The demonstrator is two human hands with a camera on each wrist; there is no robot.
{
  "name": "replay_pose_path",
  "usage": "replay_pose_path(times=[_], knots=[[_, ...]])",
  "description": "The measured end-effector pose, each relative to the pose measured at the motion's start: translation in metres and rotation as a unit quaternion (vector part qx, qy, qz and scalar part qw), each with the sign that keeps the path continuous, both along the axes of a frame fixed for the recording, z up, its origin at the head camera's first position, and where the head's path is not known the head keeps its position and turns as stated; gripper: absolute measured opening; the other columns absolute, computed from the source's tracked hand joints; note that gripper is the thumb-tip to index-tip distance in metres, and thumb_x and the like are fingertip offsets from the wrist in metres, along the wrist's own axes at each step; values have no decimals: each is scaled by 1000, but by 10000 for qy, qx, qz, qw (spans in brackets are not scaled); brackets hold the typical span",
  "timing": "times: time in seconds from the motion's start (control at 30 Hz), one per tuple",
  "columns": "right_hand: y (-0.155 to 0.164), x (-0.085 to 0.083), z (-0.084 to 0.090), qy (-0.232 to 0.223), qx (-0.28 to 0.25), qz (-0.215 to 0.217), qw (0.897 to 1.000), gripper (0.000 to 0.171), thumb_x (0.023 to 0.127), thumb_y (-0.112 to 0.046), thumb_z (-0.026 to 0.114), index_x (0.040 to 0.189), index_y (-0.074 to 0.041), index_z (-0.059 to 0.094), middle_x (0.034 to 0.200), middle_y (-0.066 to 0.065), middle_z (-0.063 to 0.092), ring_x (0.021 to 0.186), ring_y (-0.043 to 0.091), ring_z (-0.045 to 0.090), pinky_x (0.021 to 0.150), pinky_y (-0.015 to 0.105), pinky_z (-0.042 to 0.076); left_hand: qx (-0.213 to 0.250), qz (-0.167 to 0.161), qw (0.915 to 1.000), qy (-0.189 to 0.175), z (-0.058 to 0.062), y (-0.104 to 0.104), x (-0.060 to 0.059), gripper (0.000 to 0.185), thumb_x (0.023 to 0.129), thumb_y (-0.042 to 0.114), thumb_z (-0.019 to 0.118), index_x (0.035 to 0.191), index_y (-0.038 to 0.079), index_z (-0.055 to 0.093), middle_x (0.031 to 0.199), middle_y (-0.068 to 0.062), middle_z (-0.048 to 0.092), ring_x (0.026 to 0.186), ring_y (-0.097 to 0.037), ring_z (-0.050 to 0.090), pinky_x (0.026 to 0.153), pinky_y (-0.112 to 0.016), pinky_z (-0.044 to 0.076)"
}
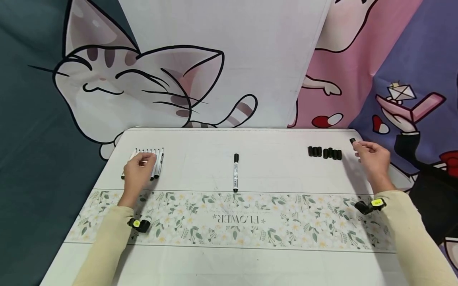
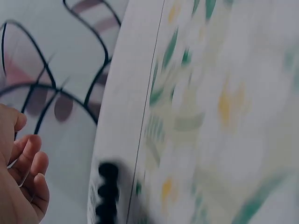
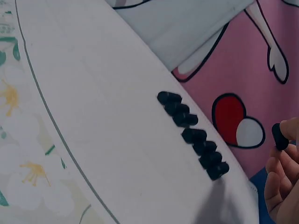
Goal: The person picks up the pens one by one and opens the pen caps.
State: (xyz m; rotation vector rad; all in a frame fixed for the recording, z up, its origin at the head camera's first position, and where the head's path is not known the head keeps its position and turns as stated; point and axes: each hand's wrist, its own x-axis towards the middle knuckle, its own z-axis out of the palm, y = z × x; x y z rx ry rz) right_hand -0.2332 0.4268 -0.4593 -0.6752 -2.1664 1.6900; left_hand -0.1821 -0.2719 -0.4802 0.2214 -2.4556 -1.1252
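Observation:
My right hand (image 1: pixel 373 159) pinches a small black marker cap (image 1: pixel 352 140) between thumb and fingertips, held above the table's back right corner; the same cap (image 3: pixel 280 136) shows in the right wrist view. Just left of it, several black caps (image 3: pixel 194 136) lie side by side in a row on the table. Over a row of uncapped white markers (image 1: pixel 159 163), my left hand (image 1: pixel 137 171) hovers with loosely curled fingers and nothing in them. It hides part of that row. In the middle lies one marker (image 1: pixel 235 174) with its black cap on.
A white table (image 1: pixel 272 163) carries a floral band (image 1: pixel 229 218) lettered FLOWER. Behind it hangs a cartoon cat curtain (image 1: pixel 229 31), with pink and purple cloth at the right. A small camera sits on each wrist.

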Motion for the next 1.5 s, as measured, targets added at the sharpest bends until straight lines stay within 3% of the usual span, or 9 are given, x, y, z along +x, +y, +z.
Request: replay_pose_path(times=[0.2, 0.37, 0.63, 0.8, 0.97, 1.13, 1.27, 1.37, 1.5], knots=[[7, -6, -18, -637, 457, -93, 9969, 11, 91, -38, 76, 88, -30, 69, 62, -27, 65, 57, -4, 63, 51, 15, 46, 110, -578, 9983, 36, 3, 34, 10, 29, 102, 33, 63, 112, 8, 74, 96, -8, 72, 84, -14, 58, 72, -22, 44], [10, -8, -28, -1148, 988, -149, 9884, 23, 90, -49, 75, 92, -27, 67, 58, -29, 63, 55, -2, 59, 50, 21, 41, 210, -1234, 9921, -25, 5, 61, 17, 29, 102, 32, 64, 114, 7, 73, 98, -7, 71, 84, -17, 61, 72, -24, 46], [7, -13, -39, -1486, 1407, -107, 9788, 30, 90, -53, 72, 95, -24, 66, 53, -32, 56, 56, -2, 57, 51, 25, 42, -126, -1956, 9806, 14, 3, 98, 18, 23, 100, 25, 67, 113, 8, 74, 94, -4, 71, 83, -17, 63, 71, -30, 50], [7, -13, -41, -1732, 1766, -83, 9689, 39, 90, -58, 69, 101, -20, 69, 51, -33, 51, 58, 2, 53, 51, 27, 42, -199, -2303, 9728, -156, 4, 122, 17, 23, 100, 26, 67, 113, 9, 74, 94, -1, 71, 83, -16, 63, 72, -35, 50], [10, -13, -39, -1738, 1703, 58, 9699, 50, 93, -59, 63, 112, -13, 69, 53, -33, 52, 59, -2, 55, 53, 25, 43, -548, -2490, 9668, -140, 6, 143, 12, 20, 100, 24, 66, 111, 10, 75, 94, -1, 70, 84, -18, 63, 71, -35, 49], [8, -10, -31, -1592, 1589, 80, 9743, 45, 95, -61, 57, 108, -19, 67, 57, -34, 55, 65, -2, 56, 60, 26, 43, -544, -2645, 9623, -319, 7, 162, 6, 25, 101, 27, 64, 115, 10, 73, 96, 0, 70, 88, -18, 63, 74, -36, 50], [-2, -9, -17, -1325, 1742, 131, 9757, 50, 94, -64, 56, 112, -19, 69, 60, -37, 55, 70, -3, 54, 70, 27, 40, -450, -2684, 9594, -743, 7, 179, 2, 34, 100, 34, 65, 123, 8, 70, 100, 1, 71, 92, -18, 64, 79, -37, 52], [-18, -7, -5, -1002, 1737, 233, 9794, 53, 95, -63, 58, 117, -16, 71, 64, -38, 57, 71, -5, 57, 69, 23, 42, -400, -2625, 9577, -1105, 4, 191, -2, 43, 99, 39, 67, 128, 7, 67, 102, 0, 71, 92, -19, 65, 80, -40, 52], [-46, -2, 10, -401, 1493, 406, 9872, 43, 96, -53, 64, 116, -16, 73, 70, -36, 62, 73, -3, 62, 64, 18, 43, -426, -2446, 9562, -1550, -1, 203, -6, 50, 97, 46, 68, 129, 7, 65, 101, -2, 70, 88, -21, 66, 81, -42, 53]])
